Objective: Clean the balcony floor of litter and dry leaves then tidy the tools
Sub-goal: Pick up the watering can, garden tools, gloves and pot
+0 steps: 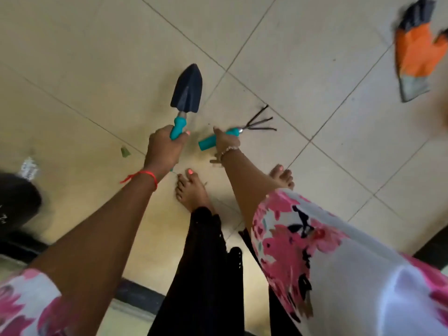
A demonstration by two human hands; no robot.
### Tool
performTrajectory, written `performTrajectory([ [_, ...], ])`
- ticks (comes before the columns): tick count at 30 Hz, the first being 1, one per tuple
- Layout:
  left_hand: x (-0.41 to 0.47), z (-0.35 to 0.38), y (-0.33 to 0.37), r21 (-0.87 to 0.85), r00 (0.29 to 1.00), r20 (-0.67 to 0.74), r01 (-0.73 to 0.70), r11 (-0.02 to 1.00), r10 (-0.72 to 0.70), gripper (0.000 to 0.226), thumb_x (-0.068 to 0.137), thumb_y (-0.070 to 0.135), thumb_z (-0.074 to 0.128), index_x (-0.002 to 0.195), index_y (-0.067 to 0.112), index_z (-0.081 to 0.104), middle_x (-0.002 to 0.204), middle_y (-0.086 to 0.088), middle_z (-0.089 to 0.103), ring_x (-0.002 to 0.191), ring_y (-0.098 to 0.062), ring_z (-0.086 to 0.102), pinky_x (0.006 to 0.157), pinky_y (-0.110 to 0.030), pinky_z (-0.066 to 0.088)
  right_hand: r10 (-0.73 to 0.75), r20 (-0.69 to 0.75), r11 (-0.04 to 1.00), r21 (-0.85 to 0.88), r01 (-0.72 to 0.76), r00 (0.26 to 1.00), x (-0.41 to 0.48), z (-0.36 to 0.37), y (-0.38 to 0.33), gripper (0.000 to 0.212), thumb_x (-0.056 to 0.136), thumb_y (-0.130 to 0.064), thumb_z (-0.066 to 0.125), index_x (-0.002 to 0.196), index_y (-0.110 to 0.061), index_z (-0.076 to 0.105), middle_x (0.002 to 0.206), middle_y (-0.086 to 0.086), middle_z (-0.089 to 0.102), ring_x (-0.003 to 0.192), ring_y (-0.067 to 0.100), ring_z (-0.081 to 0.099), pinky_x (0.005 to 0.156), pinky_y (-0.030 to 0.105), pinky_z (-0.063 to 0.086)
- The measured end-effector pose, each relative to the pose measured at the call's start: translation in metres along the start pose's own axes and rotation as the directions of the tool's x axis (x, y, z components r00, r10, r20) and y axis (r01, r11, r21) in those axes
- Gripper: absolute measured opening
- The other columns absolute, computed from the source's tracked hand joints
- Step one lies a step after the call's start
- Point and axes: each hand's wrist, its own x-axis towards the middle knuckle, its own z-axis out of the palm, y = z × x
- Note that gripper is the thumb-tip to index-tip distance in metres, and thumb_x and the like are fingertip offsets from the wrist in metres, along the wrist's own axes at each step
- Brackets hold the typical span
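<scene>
While the left hand [164, 151] is curled round the trowel [186, 90] handle, blade pointing away, the right hand [226, 141] wraps the hand rake [244, 129] handle, tines pointing right, low by the floor [97, 57]. The orange glove [412, 57] lies well apart, nearer the right hand.

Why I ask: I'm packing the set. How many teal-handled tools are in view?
2. The trowel is in the left hand; the rake is in the right hand, beside it. More may lie outside the frame.
</scene>
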Motion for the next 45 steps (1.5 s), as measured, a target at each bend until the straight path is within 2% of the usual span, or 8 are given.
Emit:
performTrajectory([
  [3, 0.004, 0.001, -0.009, 0.076, 1.0, 0.021, -0.016, 0.997, 0.014, 0.021, 0.092, 0.027, 0.057, 0.08, 0.009, 0.053, 0.073, -0.011, 0.052, 0.062, -0.022, 0.047, 0.064, -0.035, 0.043, -0.029, 0.03, 0.997, -0.066, 0.031, 0.999, 0.086, 0.0, 0.01, 0.044, 0.096, -0.022, 0.05, 0.131, 0.001, 0.041, 0.122, 0.012, 0.056, 0.115, 0.028, 0.055, 0.099, 0.037, 0.041],
  [7, -0.018, -0.006, 0.004, 0.135, 0.999, 0.03, -0.03, 0.99, 0.026, 0.022, 0.092, 0.026, 0.056, 0.087, 0.005, 0.054, 0.073, -0.012, 0.051, 0.066, -0.024, 0.047, 0.067, -0.038, 0.043, 0.026, 0.04, 0.99, 0.134, -0.031, 0.999, 0.071, -0.028, 0.006, 0.02, 0.097, -0.014, 0.044, 0.117, -0.01, 0.041, 0.091, 0.008, 0.046, 0.06, 0.016, 0.047, 0.092, 0.046, 0.044],
  [12, -0.085, 0.009, 0.071, 0.115, 0.997, 0.074, -0.015, 0.993, 0.007, 0.023, 0.094, 0.02, 0.053, 0.074, 0.011, 0.049, 0.063, -0.004, 0.045, 0.059, -0.017, 0.042, 0.06, -0.03, 0.037, 0.009, 0.098, 0.971, 0.237, -0.032, 0.995, -0.064, -0.113, -0.017, 0.019, 0.099, -0.008, 0.039, 0.08, -0.003, 0.044, 0.069, 0.01, 0.045, 0.055, 0.02, 0.044, 0.051, 0.031, 0.039],
  [19, -0.191, 0.078, 0.221, 0.169, 0.96, 0.207, -0.225, 0.96, 0.188, 0.019, 0.094, 0.023, 0.052, 0.086, 0.006, 0.054, 0.071, -0.009, 0.05, 0.065, -0.023, 0.047, 0.062, -0.033, 0.04, -0.142, -0.007, 0.909, 0.395, 0.133, 0.99, -0.163, -0.285, -0.023, 0.023, 0.092, -0.003, 0.045, 0.069, -0.003, 0.047, 0.062, 0.009, 0.045, 0.05, 0.018, 0.042, 0.041, 0.022, 0.035],
  [25, -0.277, 0.165, 0.33, 0.081, 0.852, 0.373, -0.424, 0.902, 0.367, 0.031, 0.093, 0.027, 0.054, 0.066, 0.019, 0.041, 0.06, -0.002, 0.04, 0.053, -0.017, 0.037, 0.056, -0.035, 0.037, -0.336, -0.155, 0.791, 0.488, 0.368, 0.929, -0.228, -0.43, -0.024, 0.018, 0.095, -0.021, 0.054, 0.107, -0.012, 0.045, 0.075, 0.008, 0.055, 0.052, 0.018, 0.052, 0.046, 0.026, 0.045],
  [33, -0.361, 0.315, 0.442, -0.134, 0.766, 0.469, -0.429, 0.893, 0.439, 0.016, 0.081, 0.03, 0.049, 0.072, 0.017, 0.046, 0.058, -0.002, 0.041, 0.05, -0.017, 0.036, 0.054, -0.036, 0.031, -0.292, -0.523, 0.689, 0.466, 0.556, 0.801, -0.221, -0.604, -0.013, 0.014, 0.097, -0.02, 0.049, 0.094, -0.007, 0.052, 0.075, 0.009, 0.052, 0.054, 0.016, 0.043, 0.047, 0.025, 0.036],
  [41, -0.377, 0.468, 0.507, 0.006, 0.758, 0.596, -0.335, 0.942, 0.265, 0.016, 0.079, 0.031, 0.045, 0.069, 0.018, 0.045, 0.068, -0.018, 0.047, 0.069, -0.04, 0.042, 0.065, -0.037, 0.033, -0.129, -0.468, 0.652, 0.625, 0.43, 0.875, -0.153, -0.745, -0.014, 0.011, 0.092, -0.004, 0.05, 0.098, -0.013, 0.049, 0.066, 0.006, 0.044, 0.054, 0.016, 0.042, 0.044, 0.025, 0.038],
  [45, -0.36, 0.543, 0.528, 0.127, 0.799, 0.584, -0.268, 0.955, 0.146, 0.022, 0.091, 0.016, 0.047, 0.098, -0.003, 0.056, 0.105, -0.035, 0.058, 0.1, -0.047, 0.057, 0.076, -0.042, 0.046, -0.109, -0.434, 0.69, 0.614, 0.382, 0.894, -0.092, -0.798, -0.019, 0.008, 0.091, -0.007, 0.051, 0.094, 0.0, 0.053, 0.07, 0.008, 0.047, 0.054, 0.017, 0.045, 0.039, 0.02, 0.04],
])
